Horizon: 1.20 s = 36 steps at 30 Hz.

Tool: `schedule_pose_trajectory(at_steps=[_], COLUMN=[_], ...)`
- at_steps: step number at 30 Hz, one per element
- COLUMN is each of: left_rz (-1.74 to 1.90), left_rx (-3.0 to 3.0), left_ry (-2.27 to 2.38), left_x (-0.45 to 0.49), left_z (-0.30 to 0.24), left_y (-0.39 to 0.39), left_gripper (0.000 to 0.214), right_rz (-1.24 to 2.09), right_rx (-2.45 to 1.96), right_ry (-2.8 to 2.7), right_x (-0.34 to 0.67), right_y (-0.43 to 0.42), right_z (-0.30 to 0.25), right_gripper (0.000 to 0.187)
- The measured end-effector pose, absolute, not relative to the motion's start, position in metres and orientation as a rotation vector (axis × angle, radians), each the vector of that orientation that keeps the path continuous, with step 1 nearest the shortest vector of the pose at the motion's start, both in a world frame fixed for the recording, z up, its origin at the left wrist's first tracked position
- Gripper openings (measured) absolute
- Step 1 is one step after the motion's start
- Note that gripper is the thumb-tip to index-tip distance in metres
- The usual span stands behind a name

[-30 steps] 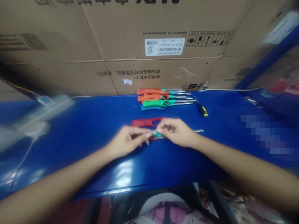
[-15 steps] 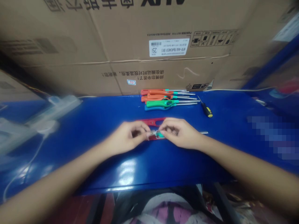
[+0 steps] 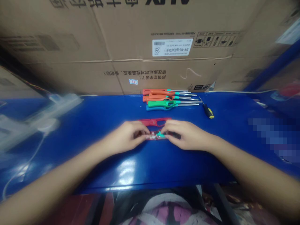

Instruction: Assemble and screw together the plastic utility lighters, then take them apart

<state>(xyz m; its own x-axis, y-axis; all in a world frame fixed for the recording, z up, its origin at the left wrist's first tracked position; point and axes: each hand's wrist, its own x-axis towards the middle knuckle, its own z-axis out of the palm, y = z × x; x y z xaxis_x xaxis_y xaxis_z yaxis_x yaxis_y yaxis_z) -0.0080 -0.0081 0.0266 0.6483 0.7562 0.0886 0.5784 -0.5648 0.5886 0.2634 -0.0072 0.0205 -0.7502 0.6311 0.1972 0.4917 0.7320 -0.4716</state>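
On the blue tabletop (image 3: 168,168), the opened red lighter half (image 3: 153,137) lies between my hands: my left hand (image 3: 131,136) bends its fingertips at the half's left part, my right hand (image 3: 187,134) at its right, by a teal piece (image 3: 161,134). I cannot tell whether either grip pinches anything. Just beyond the half lies another red shell (image 3: 152,122); farther past it, a screwdriver (image 3: 208,112) to its right, clustered lighters (image 3: 161,103), then cardboard (image 3: 140,67).
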Motion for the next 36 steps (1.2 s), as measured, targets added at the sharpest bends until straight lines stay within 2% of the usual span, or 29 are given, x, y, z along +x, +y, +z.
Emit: schedule_pose_trajectory(at_steps=[18, 26, 36], left_rz=[0.436, 0.467, 0.505], left_rx=[2.229, 2.171, 2.188], left_ry=[1.097, 1.100, 1.079], left_x=[-0.007, -0.008, -0.009], left_z=[0.028, 0.026, 0.023], left_y=[-0.005, -0.004, -0.003], left_gripper=[0.013, 0.021, 0.017], right_rz=[0.630, 0.699, 0.689], right_rx=[-0.908, -0.904, -0.961], right_ry=[-2.654, -2.670, -2.646], right_x=[0.263, 0.269, 0.269], right_y=[-0.006, -0.004, -0.003], right_z=[0.025, 0.031, 0.032], right_gripper=[0.016, 0.024, 0.014])
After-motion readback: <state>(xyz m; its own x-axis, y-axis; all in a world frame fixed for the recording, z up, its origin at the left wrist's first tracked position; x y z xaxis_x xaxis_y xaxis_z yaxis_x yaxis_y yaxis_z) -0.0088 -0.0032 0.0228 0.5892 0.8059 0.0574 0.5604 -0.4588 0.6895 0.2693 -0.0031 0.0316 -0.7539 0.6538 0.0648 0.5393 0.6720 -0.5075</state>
